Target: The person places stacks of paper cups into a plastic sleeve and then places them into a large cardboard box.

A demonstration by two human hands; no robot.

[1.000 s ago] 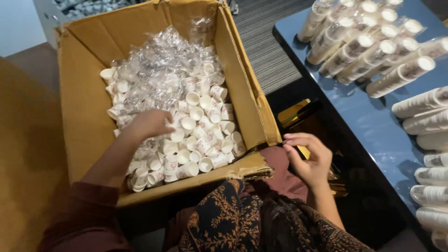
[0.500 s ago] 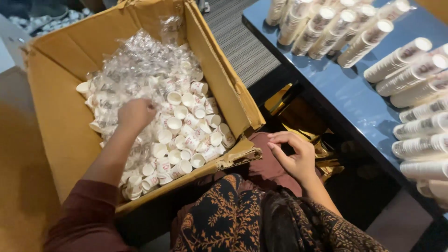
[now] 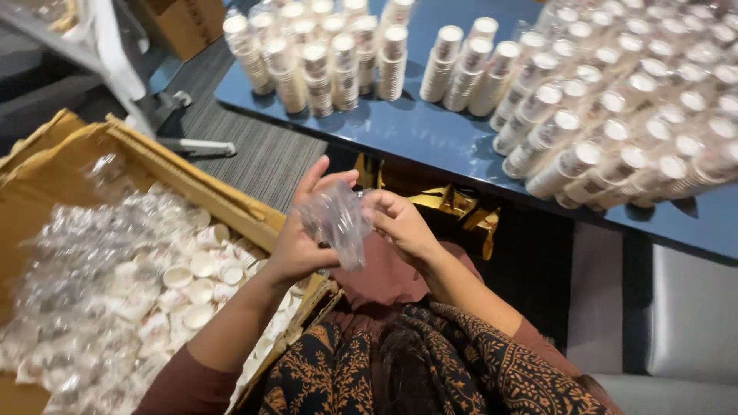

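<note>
Dark fabric patterned with orange leaf shapes (image 3: 430, 376) fills the bottom of the view, with a plain maroon cloth (image 3: 380, 280) lying over the lap just above it. Both forearms rise from there and meet above the lap, where the two hands hold a small crinkled clear plastic bag (image 3: 338, 219) between them. The left hand (image 3: 300, 234) is closed on the bag's left side, thumb and palm against the plastic while the index and middle fingers stand up straight above it. The right hand (image 3: 400, 223) pinches the bag's right upper edge with curled fingers. What the bag contains cannot be made out through the wrinkled film. To the left, touching the left forearm's side of the lap, stands a large open brown cardboard box (image 3: 192, 180), flaps folded outward, filled with small white cups (image 3: 196, 269) and loose clear plastic wrapping (image 3: 92, 246). Beyond the hands, some crumpled gold foil (image 3: 453, 204) lies in the shadow under the edge of a blue worktop (image 3: 430, 138). On the worktop stand upright stacks of white paper cups (image 3: 323, 54) at the left and centre, and many more stacks (image 3: 615, 115) lean on their sides at the right. Grey ribbed carpet (image 3: 261, 154) shows between the box and the worktop.
</note>
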